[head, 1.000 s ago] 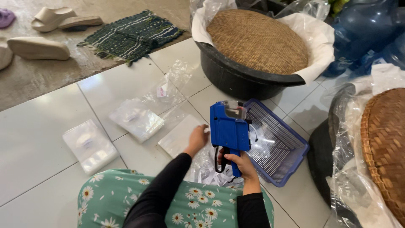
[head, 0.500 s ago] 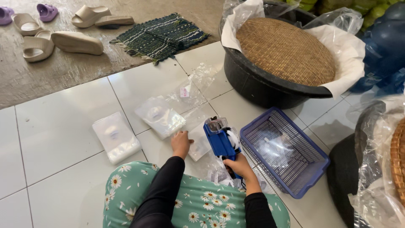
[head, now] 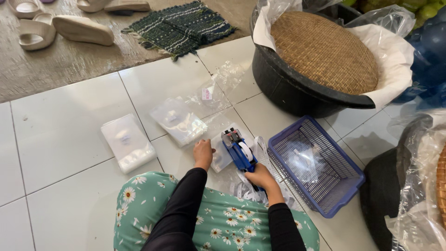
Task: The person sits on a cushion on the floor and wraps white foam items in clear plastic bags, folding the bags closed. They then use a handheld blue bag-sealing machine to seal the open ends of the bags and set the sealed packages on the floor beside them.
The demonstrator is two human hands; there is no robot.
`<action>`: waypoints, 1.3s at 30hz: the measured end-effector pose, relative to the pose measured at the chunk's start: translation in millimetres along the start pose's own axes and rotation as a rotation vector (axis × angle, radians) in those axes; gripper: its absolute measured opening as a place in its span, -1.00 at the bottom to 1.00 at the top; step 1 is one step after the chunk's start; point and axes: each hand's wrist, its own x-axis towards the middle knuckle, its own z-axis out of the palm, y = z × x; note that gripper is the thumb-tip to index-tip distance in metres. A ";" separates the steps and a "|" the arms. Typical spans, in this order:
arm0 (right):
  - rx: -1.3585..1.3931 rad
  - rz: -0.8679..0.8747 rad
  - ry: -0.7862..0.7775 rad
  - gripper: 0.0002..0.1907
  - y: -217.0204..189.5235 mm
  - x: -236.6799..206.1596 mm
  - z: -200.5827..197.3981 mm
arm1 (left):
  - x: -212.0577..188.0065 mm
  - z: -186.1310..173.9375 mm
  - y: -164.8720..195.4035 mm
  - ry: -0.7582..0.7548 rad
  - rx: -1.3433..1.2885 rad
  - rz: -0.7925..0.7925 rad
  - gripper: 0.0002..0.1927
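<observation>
We press the labeller (head: 239, 151) onto a clear bag (head: 222, 155) beside the basket (head: 316, 165); right hand (head: 260, 177) fingers grip its handle. Left hand (head: 203, 153) fingers lie flat, pinning the bag. Next comes squeezing squarely.

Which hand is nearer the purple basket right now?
Right. The right hand grips the blue label gun just beside the purple basket; the left hand rests on a clear bag farther away, beyond the gun.
</observation>
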 end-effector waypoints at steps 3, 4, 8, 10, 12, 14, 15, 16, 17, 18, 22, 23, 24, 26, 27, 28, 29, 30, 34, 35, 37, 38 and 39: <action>-0.028 0.027 -0.013 -0.71 1.1 -11.5 -5.4 | 1.2 3.2 0.8 -0.006 0.003 -0.016 -0.69; -0.033 0.036 -0.023 -0.70 1.5 -16.2 -6.9 | 1.9 3.9 0.6 -0.009 0.008 -0.018 -0.69; -0.001 0.099 -0.089 -0.67 14.2 -42.5 -23.3 | 2.2 4.3 0.6 -0.005 -0.011 -0.036 -0.69; 0.093 0.137 -0.085 -0.65 22.8 -56.1 -31.0 | 1.2 4.0 1.4 0.063 -0.035 -0.027 -0.67; 0.126 0.132 -0.104 -0.64 30.9 -67.3 -40.3 | -0.7 2.3 2.4 0.106 -0.033 -0.021 -0.66; 0.183 0.113 -0.078 -0.64 34.3 -73.9 -48.6 | -3.0 1.1 4.9 0.121 -0.008 -0.018 -0.66; 0.222 0.096 -0.044 -0.64 33.8 -76.1 -51.9 | -3.7 0.6 5.8 0.129 -0.001 0.006 -0.67; 0.262 0.079 -0.011 -0.64 31.7 -77.9 -53.5 | -4.6 0.5 6.0 0.136 0.006 0.028 -0.68; 0.371 0.023 0.000 -0.64 27.9 -78.7 -55.0 | -4.3 0.3 6.9 0.145 0.013 0.051 -0.69; 0.479 -0.035 0.013 -0.64 22.5 -78.6 -56.6 | -3.1 0.2 7.3 0.107 -0.027 0.014 -0.77; 0.773 -0.116 0.040 -0.66 3.3 -88.7 -68.2 | 3.6 0.0 11.6 0.088 -0.245 -0.146 -0.92; 0.833 -0.166 0.018 -0.65 0.5 -93.3 -71.6 | 5.6 -0.3 14.1 0.117 -0.311 -0.190 -0.91; 0.894 -0.216 -0.004 -0.64 -1.4 -98.1 -73.9 | 6.5 -0.8 16.3 0.072 -0.447 -0.245 -0.89; 0.992 -0.281 -0.063 -0.62 -2.8 -106.9 -78.2 | 8.8 -1.6 24.2 -0.021 -0.719 -0.354 -0.83; 1.030 -0.298 -0.098 -0.61 -2.7 -110.1 -79.6 | 9.9 -0.8 31.0 -0.032 -0.789 -0.339 -0.83; 1.071 -0.317 -0.131 -0.61 -2.4 -111.9 -79.9 | 11.5 0.0 37.4 -0.044 -0.855 -0.320 -0.83; 1.107 -0.372 -0.185 -0.60 -1.8 -113.1 -79.5 | 12.1 1.6 44.8 -0.059 -0.918 -0.300 -0.83; 1.144 -0.427 -0.238 -0.59 -1.0 -113.2 -78.2 | 13.6 5.5 55.6 -0.124 -1.008 -0.290 -0.83; 1.280 -0.436 -0.232 -0.54 5.9 -113.8 -71.4 | 8.2 36.0 115.5 -0.279 -1.261 -0.186 -0.81; 1.293 -0.436 -0.237 -0.55 8.2 -114.0 -71.3 | 5.7 44.5 131.4 -0.294 -1.278 -0.128 -0.79; 1.317 -0.433 -0.254 -0.56 11.4 -114.4 -71.0 | -2.0 58.1 156.5 -0.352 -1.020 -0.087 -0.70; 1.319 -0.408 -0.245 -0.56 12.5 -114.6 -71.9 | -4.0 62.2 166.0 -0.384 -0.987 -0.052 -0.68; 1.320 -0.382 -0.236 -0.56 13.1 -114.9 -73.1 | -6.3 65.0 173.6 -0.417 -0.954 -0.018 -0.67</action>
